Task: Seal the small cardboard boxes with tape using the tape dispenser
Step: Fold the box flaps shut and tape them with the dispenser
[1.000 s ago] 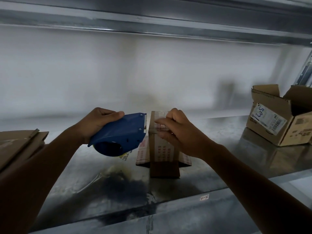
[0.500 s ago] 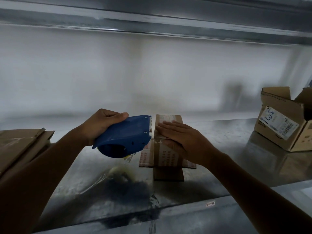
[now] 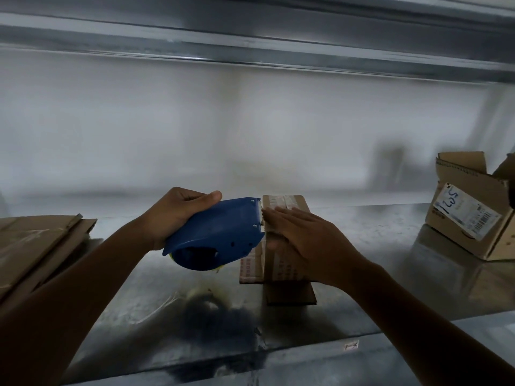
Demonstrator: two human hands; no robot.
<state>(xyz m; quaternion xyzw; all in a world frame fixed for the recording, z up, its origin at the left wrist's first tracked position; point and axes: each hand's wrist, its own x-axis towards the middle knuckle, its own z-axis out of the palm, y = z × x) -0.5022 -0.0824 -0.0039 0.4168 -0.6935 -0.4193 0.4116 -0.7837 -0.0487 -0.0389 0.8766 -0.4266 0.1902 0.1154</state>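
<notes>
Blue plastic tape dispenser (image 3: 214, 240) gripped in my left hand (image 3: 178, 215), teeth against small brown cardboard box (image 3: 281, 270) on metal shelf (image 3: 390, 280). My right hand (image 3: 309, 238) flat, pressing tape down. Cut pending, I judge; open labelled box (image 3: 471, 218) unsealed.

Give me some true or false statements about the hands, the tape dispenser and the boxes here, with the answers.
1. The left hand grips the tape dispenser. True.
2. The right hand lies flat on the small cardboard box. True.
3. The tape dispenser is red. False: it is blue.
4. The labelled open box stands at the left. False: it stands at the right; flattened cardboard lies at the left.
</notes>
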